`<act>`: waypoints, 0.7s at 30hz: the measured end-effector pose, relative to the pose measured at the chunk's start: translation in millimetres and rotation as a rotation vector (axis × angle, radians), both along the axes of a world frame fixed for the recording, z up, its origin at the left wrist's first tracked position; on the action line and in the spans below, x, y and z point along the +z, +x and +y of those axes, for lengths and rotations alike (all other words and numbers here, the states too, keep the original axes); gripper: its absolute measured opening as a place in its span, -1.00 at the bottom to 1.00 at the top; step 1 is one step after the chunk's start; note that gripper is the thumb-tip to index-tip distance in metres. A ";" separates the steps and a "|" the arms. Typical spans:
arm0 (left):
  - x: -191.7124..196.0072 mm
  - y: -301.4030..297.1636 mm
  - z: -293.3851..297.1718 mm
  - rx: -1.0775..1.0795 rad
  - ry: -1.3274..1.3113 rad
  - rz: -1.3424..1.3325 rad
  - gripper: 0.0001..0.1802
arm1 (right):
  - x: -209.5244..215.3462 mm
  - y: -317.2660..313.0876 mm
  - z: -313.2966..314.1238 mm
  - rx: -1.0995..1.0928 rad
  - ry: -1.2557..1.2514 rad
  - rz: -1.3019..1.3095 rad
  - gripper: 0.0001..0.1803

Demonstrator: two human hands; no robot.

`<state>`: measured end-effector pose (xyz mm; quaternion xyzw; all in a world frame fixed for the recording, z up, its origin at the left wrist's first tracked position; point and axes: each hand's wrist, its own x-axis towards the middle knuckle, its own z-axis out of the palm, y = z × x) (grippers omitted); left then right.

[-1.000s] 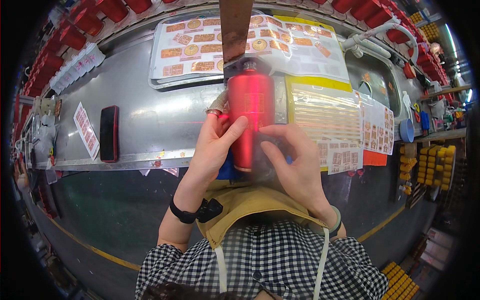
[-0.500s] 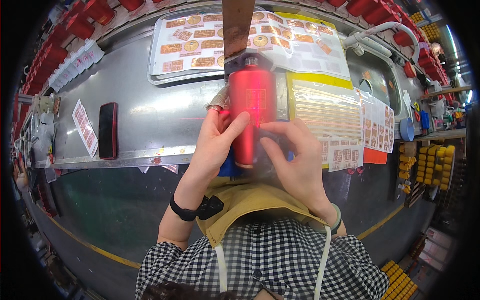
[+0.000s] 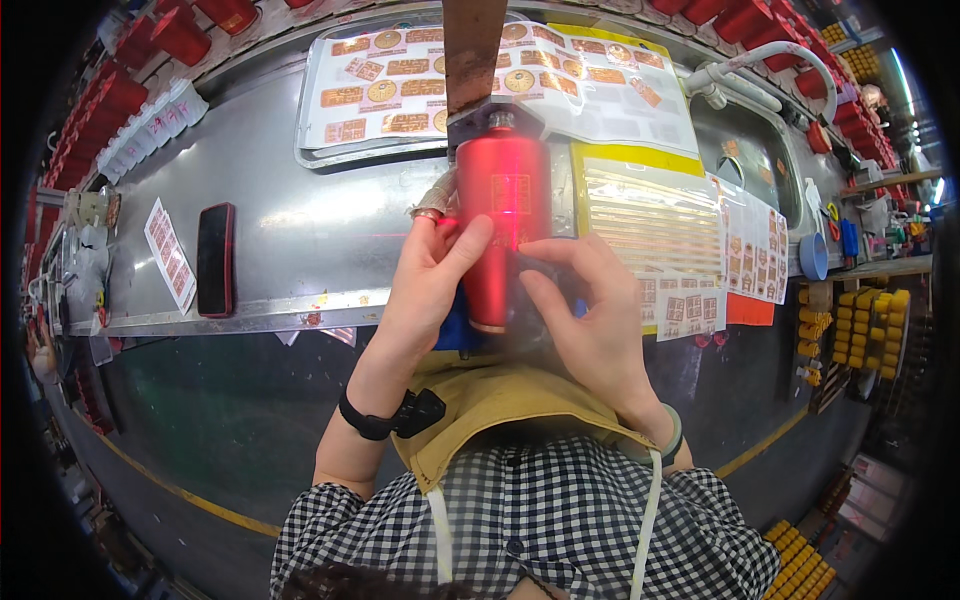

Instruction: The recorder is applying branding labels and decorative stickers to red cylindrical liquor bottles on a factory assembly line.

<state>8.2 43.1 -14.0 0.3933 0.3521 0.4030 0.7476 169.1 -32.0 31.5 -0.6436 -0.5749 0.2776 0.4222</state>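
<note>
A glossy red bottle (image 3: 488, 280) lies with its narrow silver neck pointing away from me, beneath a metal post. A gold square label (image 3: 511, 194) sits on its upper part, with small gold marks below. My left hand (image 3: 430, 270) grips the bottle's left side, thumb on the front; wrapping covers one fingertip. My right hand (image 3: 595, 310) is at the right side, its index fingertip touching the bottle near the gold marks. The right thumb stands apart from that finger, and nothing shows between them.
Behind the bottle is a tray (image 3: 303, 150) with sheets of gold stickers. More sticker sheets (image 3: 755, 240) lie at right, near a sink (image 3: 800, 190) and tap. A phone (image 3: 215, 262) and a narrow sticker sheet (image 3: 170, 257) lie left. The brown metal post (image 3: 474, 55) rises over the bottle.
My left thumb has slid slightly up and left on the bottle, uncovering more of the gold marks. The right hand has barely moved.
</note>
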 end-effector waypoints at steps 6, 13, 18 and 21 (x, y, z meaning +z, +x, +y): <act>2.2 -3.0 1.8 0.039 -0.097 -0.157 -0.35 | -3.2 14.6 1.3 -0.002 -0.069 0.455 -0.81; 2.5 -3.5 -1.1 0.010 0.057 -0.022 -0.36 | 7.0 46.0 41.2 -0.063 0.031 0.550 -0.80; -0.5 -9.2 7.1 0.027 -0.155 -0.140 -0.33 | -3.9 35.9 69.5 -0.011 -0.305 0.599 -0.73; 9.6 -4.5 3.5 0.008 -0.091 -0.075 -0.34 | -20.6 27.4 72.9 -0.024 -0.272 0.633 -0.67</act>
